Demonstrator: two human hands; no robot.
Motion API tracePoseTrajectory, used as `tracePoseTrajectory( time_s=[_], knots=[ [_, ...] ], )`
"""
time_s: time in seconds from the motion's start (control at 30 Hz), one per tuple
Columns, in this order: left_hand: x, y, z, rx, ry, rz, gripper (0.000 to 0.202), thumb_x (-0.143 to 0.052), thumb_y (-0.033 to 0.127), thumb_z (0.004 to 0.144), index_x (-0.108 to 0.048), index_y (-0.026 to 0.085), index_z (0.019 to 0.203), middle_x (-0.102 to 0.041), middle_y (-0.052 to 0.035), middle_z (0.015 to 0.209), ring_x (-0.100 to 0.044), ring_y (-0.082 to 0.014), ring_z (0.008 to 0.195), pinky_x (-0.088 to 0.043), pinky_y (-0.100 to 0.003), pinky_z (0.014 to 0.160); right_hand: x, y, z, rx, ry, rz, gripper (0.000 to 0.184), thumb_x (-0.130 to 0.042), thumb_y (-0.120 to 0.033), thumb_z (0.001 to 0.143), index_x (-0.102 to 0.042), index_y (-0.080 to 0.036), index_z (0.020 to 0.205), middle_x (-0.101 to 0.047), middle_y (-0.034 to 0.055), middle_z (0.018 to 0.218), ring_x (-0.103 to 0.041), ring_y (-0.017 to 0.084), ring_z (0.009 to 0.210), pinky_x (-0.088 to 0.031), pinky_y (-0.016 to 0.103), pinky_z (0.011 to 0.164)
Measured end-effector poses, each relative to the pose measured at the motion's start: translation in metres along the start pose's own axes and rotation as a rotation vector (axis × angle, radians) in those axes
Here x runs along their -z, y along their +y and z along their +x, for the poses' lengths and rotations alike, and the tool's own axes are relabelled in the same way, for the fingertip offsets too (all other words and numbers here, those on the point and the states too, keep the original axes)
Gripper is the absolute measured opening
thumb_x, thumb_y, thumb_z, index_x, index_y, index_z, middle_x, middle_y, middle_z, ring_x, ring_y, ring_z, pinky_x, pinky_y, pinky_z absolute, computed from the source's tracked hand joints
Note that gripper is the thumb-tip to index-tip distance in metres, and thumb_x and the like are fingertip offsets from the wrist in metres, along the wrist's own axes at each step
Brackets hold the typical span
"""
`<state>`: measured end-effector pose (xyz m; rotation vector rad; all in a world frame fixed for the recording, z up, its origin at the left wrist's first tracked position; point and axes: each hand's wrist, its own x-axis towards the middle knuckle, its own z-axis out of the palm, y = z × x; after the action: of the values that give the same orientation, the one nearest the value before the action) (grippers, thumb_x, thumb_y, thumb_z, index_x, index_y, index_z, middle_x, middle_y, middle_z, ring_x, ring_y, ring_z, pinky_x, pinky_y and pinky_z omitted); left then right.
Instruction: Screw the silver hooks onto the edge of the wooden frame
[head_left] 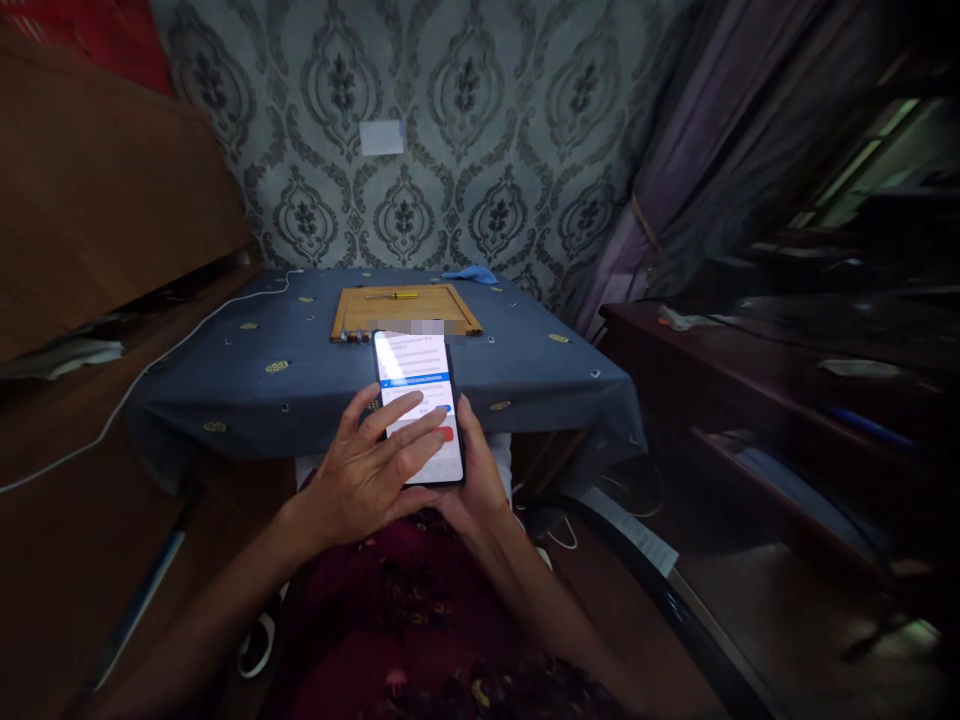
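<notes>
A smartphone (417, 450) with a lit white screen is tilted up over my lap. The screen shows lines of text, a blue bar and a red button, the text too small to read. Along its right edge and underneath, my right hand (480, 470) grips it, the fingers behind hidden. My left hand (364, 480) reaches over from the left with fingers apart above the lower screen; whether a fingertip touches the glass I cannot tell.
Beyond the phone stands a table with a blue cloth (300, 425). On it lie a wooden board (435, 303), a thin yellow-and-black tool (403, 295) and a blue rag (474, 274). A white cable (172, 352) crosses the left side. Dark furniture (660, 345) stands right.
</notes>
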<state>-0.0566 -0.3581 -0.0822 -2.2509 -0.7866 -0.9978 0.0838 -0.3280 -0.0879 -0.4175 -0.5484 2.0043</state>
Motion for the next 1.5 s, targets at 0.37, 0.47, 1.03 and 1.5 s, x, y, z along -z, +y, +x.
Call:
tracePoseTrajectory(
  time_s=[0.37,0.47,1.03,1.5],
  knots=[
    [0.013,-0.010,-0.004,0.032,0.200,-0.020,0.027,-0.049,0.031,0.097,-0.054,0.017,0.119,-0.073,-0.0109,0.111,-0.057,-0.0243,0.116,-0.042,-0.050,0.105,0.001,-0.006,0.002,-0.024,-0.111,-0.033,0.048,-0.050,-0.057,0.089,-0.076,-0.018,0.100,-0.080,0.0103,0.097,-0.072,0.027,0.100,-0.059,0.045,0.087],
    [0.014,-0.012,-0.005,0.053,0.205,-0.008,0.027,-0.049,0.030,0.097,-0.053,0.019,0.121,-0.072,-0.0091,0.112,-0.058,-0.0242,0.115,-0.043,-0.050,0.104,0.002,-0.006,0.003,-0.019,-0.186,-0.065,0.052,-0.055,-0.062,0.084,-0.076,-0.017,0.099,-0.079,0.0118,0.095,-0.071,0.030,0.102,-0.059,0.047,0.085],
    [-0.010,-0.019,-0.014,0.181,0.271,-0.097,0.065,-0.060,0.060,0.087,-0.038,0.022,0.136,-0.056,-0.0148,0.135,-0.051,-0.0296,0.128,-0.043,-0.054,0.106,0.003,-0.008,0.002,-0.042,-0.216,-0.077,0.060,-0.039,-0.063,0.092,-0.073,-0.016,0.107,-0.079,0.0146,0.093,-0.072,0.029,0.097,-0.060,0.047,0.080],
    [-0.042,-0.016,-0.027,0.239,0.244,-0.221,0.097,-0.073,0.063,0.074,-0.023,0.020,0.146,-0.032,-0.0252,0.153,-0.029,-0.0379,0.147,-0.031,-0.068,0.113,0.005,-0.009,-0.003,-0.058,-0.158,-0.120,0.066,-0.043,-0.068,0.088,-0.071,-0.014,0.116,-0.078,0.0166,0.097,-0.072,0.032,0.100,-0.060,0.052,0.082]
  ],
)
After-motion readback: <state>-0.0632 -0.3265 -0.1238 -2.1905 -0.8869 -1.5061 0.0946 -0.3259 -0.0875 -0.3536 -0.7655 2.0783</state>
